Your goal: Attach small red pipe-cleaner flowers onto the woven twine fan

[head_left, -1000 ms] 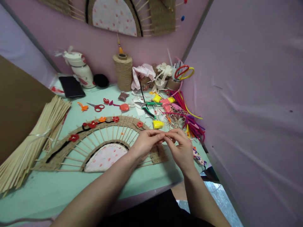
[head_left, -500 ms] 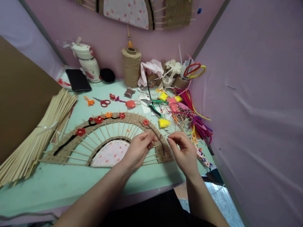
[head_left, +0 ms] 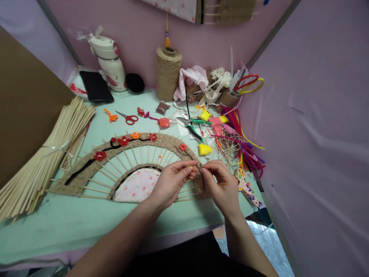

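Note:
A half-round woven fan of jute and wooden sticks lies flat on the pale green table, with small red and orange flowers along a black line on its upper band. My left hand and my right hand meet above the fan's right end. Both pinch a small piece between fingertips; it is too small to name. A yellow bit shows at my left fingertips.
A bundle of thin sticks lies at the left. Red scissors, a jute spool, green-handled pliers, yellow clay, coloured pipe cleaners, a bottle and a phone crowd the back.
My hands parted half a second ago and have come together again over the fan's right end. The view has tipped downward, so everything sits higher in the picture.

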Tool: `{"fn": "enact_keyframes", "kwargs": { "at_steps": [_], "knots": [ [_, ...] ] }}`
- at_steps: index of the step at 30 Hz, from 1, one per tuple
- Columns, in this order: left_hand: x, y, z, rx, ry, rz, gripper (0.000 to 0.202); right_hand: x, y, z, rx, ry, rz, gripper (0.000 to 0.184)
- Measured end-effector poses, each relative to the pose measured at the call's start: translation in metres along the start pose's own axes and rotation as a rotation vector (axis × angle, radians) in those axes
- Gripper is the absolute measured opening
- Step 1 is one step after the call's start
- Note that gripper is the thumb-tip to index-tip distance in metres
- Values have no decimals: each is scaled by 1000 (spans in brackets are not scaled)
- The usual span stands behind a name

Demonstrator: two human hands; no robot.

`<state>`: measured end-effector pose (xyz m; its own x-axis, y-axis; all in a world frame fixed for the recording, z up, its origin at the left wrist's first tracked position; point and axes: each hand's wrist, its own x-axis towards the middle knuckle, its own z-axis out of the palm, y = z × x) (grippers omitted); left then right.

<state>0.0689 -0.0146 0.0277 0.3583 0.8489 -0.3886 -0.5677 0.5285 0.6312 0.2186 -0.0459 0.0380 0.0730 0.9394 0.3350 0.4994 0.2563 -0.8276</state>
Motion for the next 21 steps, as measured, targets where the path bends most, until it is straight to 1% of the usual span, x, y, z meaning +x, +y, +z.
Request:
{"fn": "enact_keyframes", "kwargs": {
  "at_steps": [5,8,15,17,21],
  "knots": [
    [0,2,-2,70,47,47,18,1,3,6,-2,3,-8,7],
    [0,2,-5,82,39,68,19,2,4,7,-10,-8,-6,7],
    [1,1,-13,-80,2,-2,30,4,-1,9,-24,-12,-34,9],
    [1,0,-13,-111,-4,-10,30,3,-3,11,-60,-15,-82,14],
    [1,0,-12,-156,10,-3,26,-1,-3,16,-193,-49,-251,35]
  ]
}}
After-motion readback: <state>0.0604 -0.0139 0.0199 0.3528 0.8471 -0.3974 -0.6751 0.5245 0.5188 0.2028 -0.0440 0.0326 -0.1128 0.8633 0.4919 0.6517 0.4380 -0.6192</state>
